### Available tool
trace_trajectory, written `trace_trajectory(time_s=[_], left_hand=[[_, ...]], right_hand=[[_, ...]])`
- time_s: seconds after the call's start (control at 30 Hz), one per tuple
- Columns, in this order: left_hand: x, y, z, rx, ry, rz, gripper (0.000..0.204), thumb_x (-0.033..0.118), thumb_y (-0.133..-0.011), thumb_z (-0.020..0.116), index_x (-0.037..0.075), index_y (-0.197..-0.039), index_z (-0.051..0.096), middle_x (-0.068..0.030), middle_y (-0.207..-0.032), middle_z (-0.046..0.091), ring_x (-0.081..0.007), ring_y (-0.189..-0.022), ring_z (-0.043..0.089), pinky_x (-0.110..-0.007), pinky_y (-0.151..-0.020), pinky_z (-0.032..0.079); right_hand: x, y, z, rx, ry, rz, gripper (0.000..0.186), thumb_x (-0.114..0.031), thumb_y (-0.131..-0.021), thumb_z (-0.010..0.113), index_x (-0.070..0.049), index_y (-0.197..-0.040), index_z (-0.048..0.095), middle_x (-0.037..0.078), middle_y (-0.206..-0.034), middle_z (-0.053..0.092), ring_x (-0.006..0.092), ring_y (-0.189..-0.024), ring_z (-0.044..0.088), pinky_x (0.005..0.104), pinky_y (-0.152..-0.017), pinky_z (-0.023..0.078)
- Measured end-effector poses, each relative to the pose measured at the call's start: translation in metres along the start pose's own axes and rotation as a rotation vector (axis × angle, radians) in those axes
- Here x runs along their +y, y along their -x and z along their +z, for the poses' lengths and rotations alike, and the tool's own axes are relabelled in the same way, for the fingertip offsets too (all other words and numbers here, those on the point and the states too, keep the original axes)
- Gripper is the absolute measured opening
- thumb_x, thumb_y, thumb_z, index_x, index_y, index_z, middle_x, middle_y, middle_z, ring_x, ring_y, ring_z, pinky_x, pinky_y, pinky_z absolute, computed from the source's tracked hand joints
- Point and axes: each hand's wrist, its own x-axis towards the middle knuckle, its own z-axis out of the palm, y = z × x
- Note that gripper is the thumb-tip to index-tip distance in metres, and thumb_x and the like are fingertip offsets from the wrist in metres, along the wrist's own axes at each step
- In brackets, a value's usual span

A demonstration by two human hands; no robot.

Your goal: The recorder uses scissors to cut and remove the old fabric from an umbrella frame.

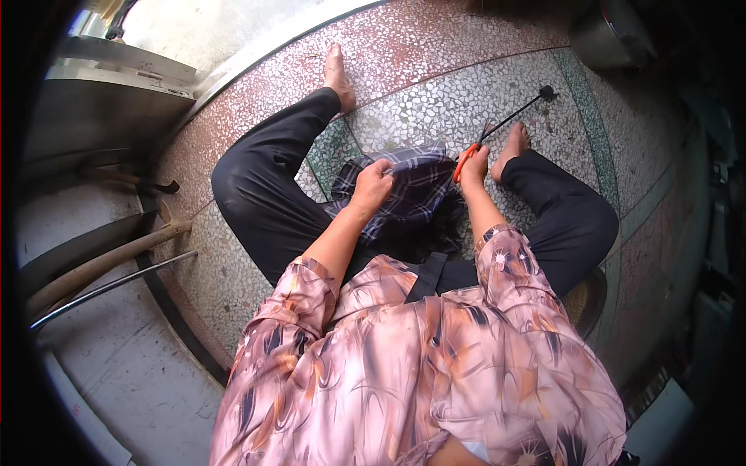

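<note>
Pink shirt [435, 365] up close, plaid cloth [412, 190] and tool [465, 161] beyond

Nearest the camera, the shirt, printed with orange and dark streaks, fills the lower middle, its sleeves ending on the forearms. A black strap [427, 277] shows at its front hem. Beyond it, the cloth, dark with pale lines, lies bunched between the bent legs in black trousers [260, 194]; how much of it rests on the lap is hard to tell.

The left hand [374, 182] is closed on the cloth's left part, thumb uppermost. The right hand [474, 167] is wrapped around the tool's orange handle, just beside the cloth's right edge; whether it also touches the cloth cannot be told. From the handle a thin dark shaft slants away up and right, toward a black clump [548, 93] over the floor [458, 85].

Both feet are bare on the speckled floor, the left foot [336, 74] farther out than the right foot [517, 141]. At left, a wooden pole [101, 268] and a shiny rod [116, 289] lie near each other, well apart from the hands.
</note>
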Motion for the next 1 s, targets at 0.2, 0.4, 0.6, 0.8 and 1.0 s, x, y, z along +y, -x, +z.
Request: trace_trajectory(time_s=[0.2, 0.4, 0.6, 0.8, 1.0], left_hand=[[-0.014, -0.008, -0.019, 0.080, 0.135, 0.076, 0.024, 0.019, -0.081, 0.054, 0.001, -0.092, 0.064, -0.0137, -0.070, 0.062, -0.0225, -0.066, 0.059, -0.035, -0.063, 0.045], [0.006, 0.017, -0.022, 0.218, -0.098, 0.377, 0.025, 0.022, -0.089, 0.051, 0.000, -0.083, 0.061, -0.0113, -0.068, 0.060, -0.0191, -0.062, 0.055, -0.033, -0.061, 0.043], [0.015, 0.012, -0.050, 0.510, 0.059, 0.226, 0.031, 0.027, -0.086, 0.048, 0.000, -0.077, 0.059, -0.0249, -0.077, 0.058, -0.0424, -0.077, 0.057, -0.045, -0.066, 0.043], [0.006, 0.010, -0.063, 0.656, 0.006, 0.191, 0.029, 0.027, -0.082, 0.050, 0.001, -0.075, 0.062, -0.0228, -0.078, 0.060, -0.0416, -0.077, 0.056, -0.044, -0.067, 0.043], [0.001, -0.001, -0.061, 0.366, -0.199, -0.058, 0.026, 0.027, -0.079, 0.053, 0.003, -0.075, 0.060, -0.0224, -0.082, 0.061, -0.0396, -0.079, 0.059, -0.046, -0.071, 0.045]], right_hand=[[-0.064, 0.051, 0.021, -0.642, 0.024, -0.426, 0.026, -0.005, -0.082, 0.061, -0.005, -0.104, 0.046, 0.006, -0.077, 0.061, 0.0146, -0.067, 0.061, 0.0256, -0.052, 0.048], [-0.050, 0.093, 0.040, -0.651, 0.385, -0.723, 0.034, -0.007, -0.079, 0.064, -0.006, -0.110, 0.048, 0.013, -0.090, 0.066, 0.0255, -0.082, 0.065, 0.0340, -0.074, 0.051], [-0.057, 0.113, 0.050, -0.541, 0.482, -0.816, 0.033, -0.017, -0.077, 0.070, -0.007, -0.103, 0.053, 0.015, -0.073, 0.062, 0.0312, -0.069, 0.064, 0.0383, -0.062, 0.050], [-0.069, 0.139, 0.053, -0.562, 0.471, -0.644, 0.023, -0.020, -0.080, 0.064, -0.010, -0.100, 0.056, 0.019, -0.080, 0.064, 0.0371, -0.077, 0.063, 0.0424, -0.068, 0.050], [-0.070, 0.121, 0.039, -0.567, 0.484, -0.581, 0.024, -0.023, -0.081, 0.064, -0.008, -0.100, 0.058, 0.020, -0.085, 0.065, 0.0373, -0.082, 0.064, 0.0420, -0.070, 0.051]])
